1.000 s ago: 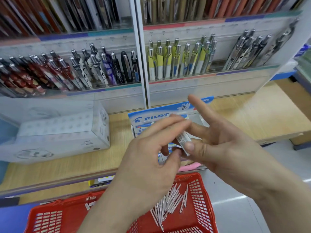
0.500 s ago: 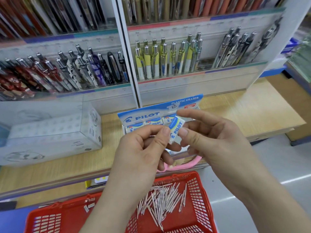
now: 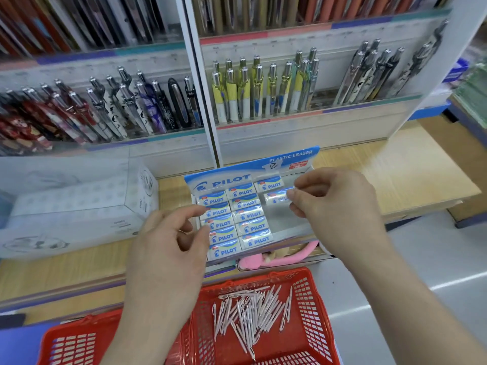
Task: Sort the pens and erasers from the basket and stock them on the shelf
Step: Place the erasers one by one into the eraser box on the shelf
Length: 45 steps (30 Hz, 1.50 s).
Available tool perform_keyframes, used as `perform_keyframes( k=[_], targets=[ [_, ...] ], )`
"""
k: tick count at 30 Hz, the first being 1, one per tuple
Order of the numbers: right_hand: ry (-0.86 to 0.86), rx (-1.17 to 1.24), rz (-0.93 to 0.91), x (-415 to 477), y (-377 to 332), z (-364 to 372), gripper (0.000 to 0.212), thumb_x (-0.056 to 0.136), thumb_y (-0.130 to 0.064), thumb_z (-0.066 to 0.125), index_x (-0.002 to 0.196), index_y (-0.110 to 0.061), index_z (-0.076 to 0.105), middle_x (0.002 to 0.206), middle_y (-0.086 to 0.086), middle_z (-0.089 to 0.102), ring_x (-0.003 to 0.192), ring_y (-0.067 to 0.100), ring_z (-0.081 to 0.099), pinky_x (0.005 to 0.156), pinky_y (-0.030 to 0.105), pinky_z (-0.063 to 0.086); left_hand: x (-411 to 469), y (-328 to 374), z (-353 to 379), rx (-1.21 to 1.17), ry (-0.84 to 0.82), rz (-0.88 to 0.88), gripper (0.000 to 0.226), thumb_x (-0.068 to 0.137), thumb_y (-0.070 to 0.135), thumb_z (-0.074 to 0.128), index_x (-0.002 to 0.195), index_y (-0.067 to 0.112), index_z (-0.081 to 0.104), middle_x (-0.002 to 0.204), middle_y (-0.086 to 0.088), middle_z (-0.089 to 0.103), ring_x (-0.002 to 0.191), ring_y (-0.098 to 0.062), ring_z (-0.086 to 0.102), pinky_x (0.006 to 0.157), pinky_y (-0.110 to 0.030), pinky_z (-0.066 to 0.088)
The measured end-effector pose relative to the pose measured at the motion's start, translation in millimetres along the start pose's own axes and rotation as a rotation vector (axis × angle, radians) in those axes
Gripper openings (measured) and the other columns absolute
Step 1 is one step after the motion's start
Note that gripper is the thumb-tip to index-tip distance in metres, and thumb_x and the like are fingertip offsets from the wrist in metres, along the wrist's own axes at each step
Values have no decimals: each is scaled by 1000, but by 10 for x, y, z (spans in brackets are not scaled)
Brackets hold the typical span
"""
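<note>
Eraser (image 3: 276, 198) now down in display box (image 3: 287, 225), within right hand (image 3: 338, 206) grip

Glossy grey floor (image 3: 432, 306) at 4 o'clock carrying a pale streak of reflected light (image 3: 453, 283), wooden shelf (image 3: 395, 177) running from 8 to 2 o'clock, white upright post (image 3: 204, 101) at 12 o'clock, blue-edged fixture (image 3: 428, 114) at 2 o'clock.

a clear box (image 3: 79, 206) lies left of a pink toy (image 3: 284, 260).
</note>
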State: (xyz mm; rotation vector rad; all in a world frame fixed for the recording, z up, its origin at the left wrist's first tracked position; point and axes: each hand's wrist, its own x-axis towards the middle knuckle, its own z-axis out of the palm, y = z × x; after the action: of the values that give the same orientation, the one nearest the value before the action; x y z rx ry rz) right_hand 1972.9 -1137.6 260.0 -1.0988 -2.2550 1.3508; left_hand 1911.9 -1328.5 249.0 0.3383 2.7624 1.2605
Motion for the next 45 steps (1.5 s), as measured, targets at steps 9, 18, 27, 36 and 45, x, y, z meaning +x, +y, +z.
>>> perform_keyframes(
  k=[9, 18, 27, 36, 45],
  targets=[
    [5, -359, -129, 13, -19, 159, 9, 78, -26, 72, 78, -16, 72, 81, 1, 73, 84, 26, 65, 76, 39, 51, -4, 38, 7, -89, -30, -68, 44, 76, 16, 72, 87, 54, 54, 83, 13, 63, 69, -3, 59, 66, -30, 52],
    [-63, -442, -216, 10, -50, 199, 17, 77, -19, 70, 94, -20, 70, 93, 0, 72, 89, 24, 64, 76, 38, 51, 1, 16, 5, -94, -41, -88, 44, 76, 17, 73, 101, 48, 56, 86, 15, 63, 68, -2, 59, 62, -19, 47],
    [-98, -363, -258, 13, -28, 108, 24, 81, -10, 65, 103, -18, 65, 92, -1, 68, 87, 22, 63, 83, 41, 50, -32, -27, 1, -115, -26, -65, 37, 82, 17, 68, 114, 35, 59, 88, 16, 61, 69, 1, 58, 69, -27, 52],
    [-271, -55, -563, -652, -157, 3, 16, 85, -8, 64, 90, -23, 68, 73, -11, 66, 64, 5, 61, 59, 14, 46, -640, -248, -313, -270, 138, -66, 17, 82, 30, 57, 89, 41, 68, 80, 19, 70, 68, -2, 64, 75, -27, 53],
    [-789, -322, -761, -1450, 147, 1191, 6, 84, -24, 60, 86, -24, 66, 72, -10, 66, 68, 7, 60, 67, 34, 50, -1503, -1400, -869, -153, 166, -332, 31, 85, 6, 63, 83, 37, 69, 71, 28, 66, 64, 5, 59, 62, -6, 43]
  ],
)
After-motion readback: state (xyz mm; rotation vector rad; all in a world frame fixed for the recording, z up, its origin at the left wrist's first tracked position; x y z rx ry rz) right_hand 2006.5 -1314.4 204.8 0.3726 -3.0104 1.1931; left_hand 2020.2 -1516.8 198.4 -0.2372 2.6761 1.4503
